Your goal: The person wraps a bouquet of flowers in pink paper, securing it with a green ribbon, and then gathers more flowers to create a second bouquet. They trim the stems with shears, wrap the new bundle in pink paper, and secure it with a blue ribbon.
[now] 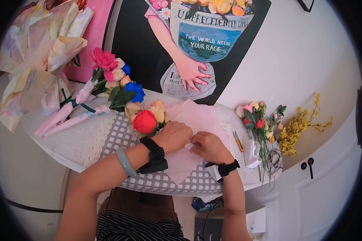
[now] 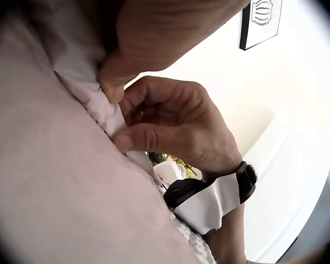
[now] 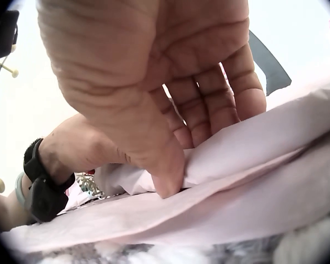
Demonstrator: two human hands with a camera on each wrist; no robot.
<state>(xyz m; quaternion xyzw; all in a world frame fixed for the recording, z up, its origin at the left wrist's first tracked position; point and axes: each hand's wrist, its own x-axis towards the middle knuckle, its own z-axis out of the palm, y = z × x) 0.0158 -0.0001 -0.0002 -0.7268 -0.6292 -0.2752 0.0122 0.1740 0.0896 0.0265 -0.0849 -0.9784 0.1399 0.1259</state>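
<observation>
Gripping pink wrapping paper [image 1: 181,168] in both hands at the centre of a white-covered table [image 1: 82,140]: pressing a gathered fold under the thumb of the left hand [image 1: 173,135], with fingers curled in, and pinching the fold between thumb and fingers of the right hand [image 1: 210,148]. Spread over a grey-and-white checked cloth [image 1: 116,138]. Bordered on the left, just beyond the left hand, by a red rose [image 1: 145,121] and peach roses [image 1: 158,109]; farther left, by blue roses [image 1: 135,92] and a large paper-wrapped bouquet [image 1: 30,60]. Flanked on the right by a white dispenser [image 1: 252,156], long-stemmed flowers [image 1: 254,120] and yellow sprigs [image 1: 291,136]. Backed on the far side by a painting [image 1: 207,42] lettered "The World Needs Your Rage."
</observation>
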